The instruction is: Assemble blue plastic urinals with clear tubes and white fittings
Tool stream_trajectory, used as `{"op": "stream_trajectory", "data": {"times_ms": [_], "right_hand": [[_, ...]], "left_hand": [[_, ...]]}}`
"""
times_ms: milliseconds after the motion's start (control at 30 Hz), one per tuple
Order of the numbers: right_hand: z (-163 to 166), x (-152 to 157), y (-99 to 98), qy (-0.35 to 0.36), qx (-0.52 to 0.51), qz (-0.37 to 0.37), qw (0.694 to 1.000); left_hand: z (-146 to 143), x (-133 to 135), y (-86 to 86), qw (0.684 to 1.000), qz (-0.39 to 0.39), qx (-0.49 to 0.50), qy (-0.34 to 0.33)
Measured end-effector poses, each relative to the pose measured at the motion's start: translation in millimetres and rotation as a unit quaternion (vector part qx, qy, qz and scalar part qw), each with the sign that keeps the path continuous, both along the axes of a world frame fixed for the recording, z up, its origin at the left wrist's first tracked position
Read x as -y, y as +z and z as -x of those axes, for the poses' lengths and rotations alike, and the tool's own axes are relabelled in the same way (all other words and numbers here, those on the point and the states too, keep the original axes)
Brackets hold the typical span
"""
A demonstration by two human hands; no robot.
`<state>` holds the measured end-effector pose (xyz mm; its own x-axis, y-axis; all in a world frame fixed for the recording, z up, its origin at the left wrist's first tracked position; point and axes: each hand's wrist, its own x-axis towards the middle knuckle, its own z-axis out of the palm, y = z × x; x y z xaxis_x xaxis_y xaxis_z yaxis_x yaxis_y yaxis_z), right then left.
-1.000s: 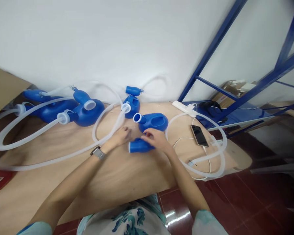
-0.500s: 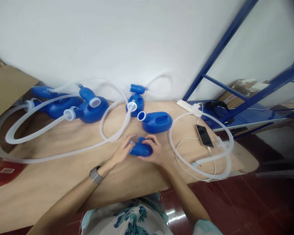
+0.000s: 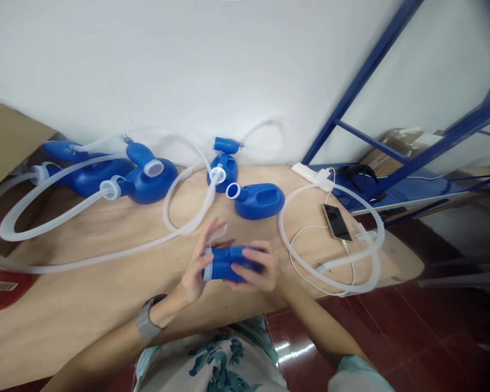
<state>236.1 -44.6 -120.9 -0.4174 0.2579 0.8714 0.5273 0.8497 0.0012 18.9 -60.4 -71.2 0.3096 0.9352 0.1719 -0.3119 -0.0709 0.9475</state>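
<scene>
Both hands hold a short blue plastic urinal adapter (image 3: 221, 264), lying sideways with its white rim to the left. My left hand (image 3: 196, 272) grips the rim end with the thumb on it, fingers behind; a clear plastic flap (image 3: 218, 233) stands up by the fingers. My right hand (image 3: 261, 267) is wrapped round the blue body at the other end. Beyond my hands a blue urinal bottle (image 3: 265, 201) lies on the table, its white-rimmed mouth facing left. Behind it sits another blue bottle (image 3: 224, 163), with a white cap and tube.
More blue bottles (image 3: 155, 182) with long white hoses (image 3: 106, 260) spread over the left side. A coiled hose (image 3: 283, 234), a phone (image 3: 337, 221) on a cable and a power strip (image 3: 306, 173) lie at right. A cardboard box (image 3: 14, 141) stands left; blue shelving (image 3: 363, 76) rises right.
The blue adapter has come up from the table towards me and been turned, so its white rim now shows at the left. Both hands moved with it.
</scene>
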Motion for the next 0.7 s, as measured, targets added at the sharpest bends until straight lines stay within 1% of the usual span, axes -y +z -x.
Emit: {"op": "stream_trajectory", "data": {"times_ms": [67,133,200,233,300,400,467,500,567,600,633,700], "right_hand": [[0,-1,10.5,-0.005,0.022,-0.036,0.999],[0,-1,24.2,0.020,0.047,-0.025,0.998],[2,-2,35.6,0.063,0.088,-0.007,0.994],[3,-2,38.7,0.074,0.102,-0.003,0.992],[6,-1,38.4,0.070,0.101,-0.003,0.992],[10,3,28.1,0.063,0.054,0.027,0.996],[12,7,24.8,0.083,0.003,0.061,0.995],[14,9,26.4,0.088,-0.036,0.075,0.993],[15,13,36.5,0.083,-0.101,0.105,0.986],[15,13,43.8,0.078,-0.115,0.125,0.982],[15,13,51.6,0.080,-0.115,0.151,0.979],[14,10,64.3,0.111,-0.099,0.220,0.964]], "left_hand": [[-4,-1,8.9,0.997,0.078,0.011,0.018],[-7,-4,14.6,0.987,0.158,0.006,0.041],[-10,-5,16.3,0.979,0.194,-0.011,0.065],[-10,-4,15.9,0.979,0.190,-0.021,0.073],[-9,2,14.0,0.986,0.140,-0.038,0.081],[-3,19,14.3,0.995,0.024,-0.065,0.076],[1,31,18.9,0.990,-0.064,-0.103,0.067],[3,36,22.2,0.984,-0.108,-0.128,0.057],[6,41,28.7,0.965,-0.188,-0.178,0.038],[7,41,30.8,0.954,-0.225,-0.193,0.034],[6,39,31.9,0.944,-0.261,-0.200,0.034],[6,32,31.0,0.923,-0.322,-0.207,0.042]]}}
